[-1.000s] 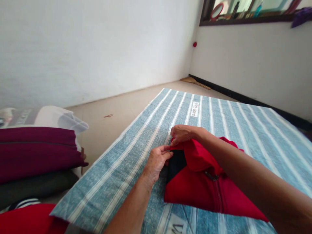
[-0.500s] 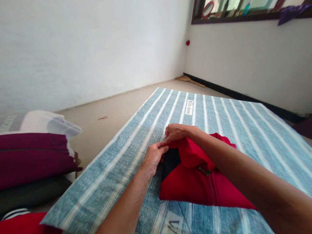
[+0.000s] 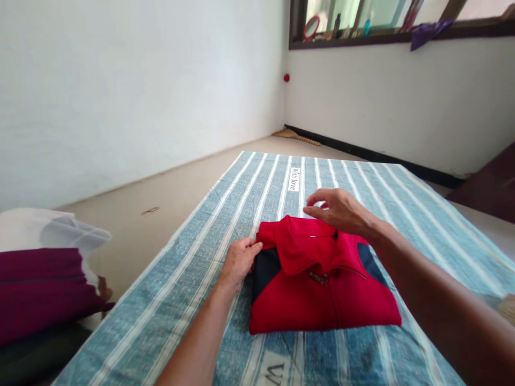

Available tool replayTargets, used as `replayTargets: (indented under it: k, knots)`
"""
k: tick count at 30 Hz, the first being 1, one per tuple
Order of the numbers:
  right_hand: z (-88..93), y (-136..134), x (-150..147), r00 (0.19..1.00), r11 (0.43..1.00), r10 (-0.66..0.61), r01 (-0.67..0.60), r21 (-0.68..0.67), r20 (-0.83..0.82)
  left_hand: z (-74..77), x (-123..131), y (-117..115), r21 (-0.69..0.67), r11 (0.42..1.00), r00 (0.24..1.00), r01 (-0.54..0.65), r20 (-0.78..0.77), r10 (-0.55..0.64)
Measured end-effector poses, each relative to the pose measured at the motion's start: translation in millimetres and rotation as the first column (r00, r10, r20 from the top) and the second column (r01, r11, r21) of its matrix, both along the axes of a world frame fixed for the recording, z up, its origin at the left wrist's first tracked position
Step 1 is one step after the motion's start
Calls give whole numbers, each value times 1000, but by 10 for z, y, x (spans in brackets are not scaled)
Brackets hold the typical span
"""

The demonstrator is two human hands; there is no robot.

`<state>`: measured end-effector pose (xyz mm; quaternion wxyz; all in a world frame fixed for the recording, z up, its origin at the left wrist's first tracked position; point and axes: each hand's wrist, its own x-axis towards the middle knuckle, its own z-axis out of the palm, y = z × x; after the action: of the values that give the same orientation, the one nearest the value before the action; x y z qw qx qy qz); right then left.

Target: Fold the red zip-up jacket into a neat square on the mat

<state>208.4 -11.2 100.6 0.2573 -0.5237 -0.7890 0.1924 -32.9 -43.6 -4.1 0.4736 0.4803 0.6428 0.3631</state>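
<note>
A folded red garment (image 3: 298, 305) with dark shoulder panels, a collar and a zipper lies on a blue and white striped cloth (image 3: 201, 236). At the garment's left edge, near the collar, my left hand (image 3: 240, 258) pinches the fabric between thumb and fingers. Above the garment's back right side hangs my right hand (image 3: 336, 208), its thumb and fingers curved apart with nothing between them.
On the left is a pile of clothes, with a maroon piece (image 3: 40, 289) below a white one (image 3: 48, 228). A small loop (image 3: 150, 210) lies on the floor. A broom (image 3: 295, 135) rests by the wall corner, below a window ledge (image 3: 362, 40).
My right hand has let go of the garment's back left corner and moved right. My left hand stays at the left edge. The view has shifted, and more of the garment shows.
</note>
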Motion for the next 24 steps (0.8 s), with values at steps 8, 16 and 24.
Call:
replayTargets:
  k: [8, 16, 24]
  knots:
    - [-654, -496, 898, 718, 755, -652, 644, -122, -245, -7, -52, 117, -5, 998, 994, -64, 88, 65]
    - [-1192, -636, 984, 683, 696, -704, 606, -386, -196, -46, 0, 228, 33, 996, 995, -80, -51, 82]
    - [-1306, -575, 997, 671, 660, -726, 619, -425, -149, -46, 36, 273, 7, 996, 987, -86, -137, 86]
